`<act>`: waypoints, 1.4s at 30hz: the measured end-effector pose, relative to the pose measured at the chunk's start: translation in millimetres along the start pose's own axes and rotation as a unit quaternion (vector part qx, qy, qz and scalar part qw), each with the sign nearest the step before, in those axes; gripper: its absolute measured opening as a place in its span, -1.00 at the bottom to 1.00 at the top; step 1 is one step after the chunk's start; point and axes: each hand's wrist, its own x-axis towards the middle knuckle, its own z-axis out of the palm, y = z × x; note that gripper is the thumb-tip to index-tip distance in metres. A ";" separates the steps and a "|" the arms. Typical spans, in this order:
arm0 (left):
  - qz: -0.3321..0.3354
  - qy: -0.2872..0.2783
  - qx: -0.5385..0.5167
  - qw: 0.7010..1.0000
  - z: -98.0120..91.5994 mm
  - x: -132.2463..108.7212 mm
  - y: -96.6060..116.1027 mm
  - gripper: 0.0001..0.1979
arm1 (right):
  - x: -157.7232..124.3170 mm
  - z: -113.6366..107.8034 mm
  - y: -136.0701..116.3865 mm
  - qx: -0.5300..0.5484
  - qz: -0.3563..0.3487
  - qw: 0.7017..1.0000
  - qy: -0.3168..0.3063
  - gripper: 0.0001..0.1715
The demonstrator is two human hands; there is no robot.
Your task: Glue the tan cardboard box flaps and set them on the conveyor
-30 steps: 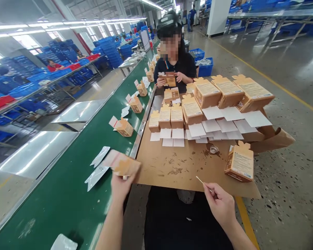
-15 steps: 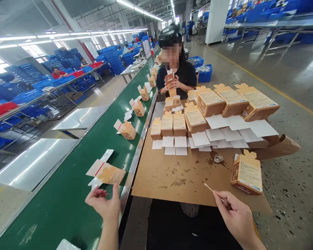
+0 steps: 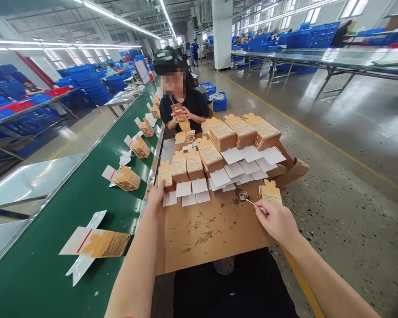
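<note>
My left hand (image 3: 158, 194) reaches forward and its fingers close on the nearest small orange carton (image 3: 165, 173) in the row on the cardboard sheet (image 3: 205, 229). My right hand (image 3: 276, 219) pinches a thin wooden stick (image 3: 251, 202), whose tip points at a small round glue dish (image 3: 243, 195). One orange carton (image 3: 271, 193) stands just behind my right hand. Further rows of orange cartons (image 3: 219, 137) with white flaps (image 3: 248, 165) fill the back of the sheet. A finished carton (image 3: 101, 243) lies on the green conveyor belt (image 3: 53, 265) at my left.
Several more cartons (image 3: 128, 178) ride the belt away from me. A person (image 3: 182, 101) sits opposite holding a carton. Metal shelves and blue crates (image 3: 86, 81) line the left. A long steel table (image 3: 318, 62) stands at the right across the open concrete floor.
My left hand let go of a carton on the belt and moved right to the front carton on the sheet. My right hand carried the stick forward to the glue dish.
</note>
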 end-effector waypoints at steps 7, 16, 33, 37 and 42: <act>-0.107 -0.011 -0.315 0.943 -47.5 -134.3 -61.2 -0.25 | -22.9 28.0 -19.3 0.072 -0.065 0.995 0.008 -0.65; -0.102 -0.135 -0.288 0.942 1.6 -207.4 -42.1 -0.16 | -90.6 130.2 -84.0 0.091 -0.214 0.972 -0.017 -0.64; -0.042 -0.138 -0.187 0.972 -7.6 -219.3 -41.3 -0.10 | -76.0 102.6 -60.5 0.123 -0.121 0.984 -0.040 -0.60; 0.012 -0.110 -0.097 0.989 -9.7 -239.9 -43.9 -0.17 | -89.8 84.1 -56.9 0.192 -0.054 0.980 0.004 -0.58; 0.037 -0.089 -0.044 0.994 -5.3 -242.7 -51.5 -0.25 | -99.9 74.8 -57.0 0.213 -0.011 0.977 -0.004 -0.54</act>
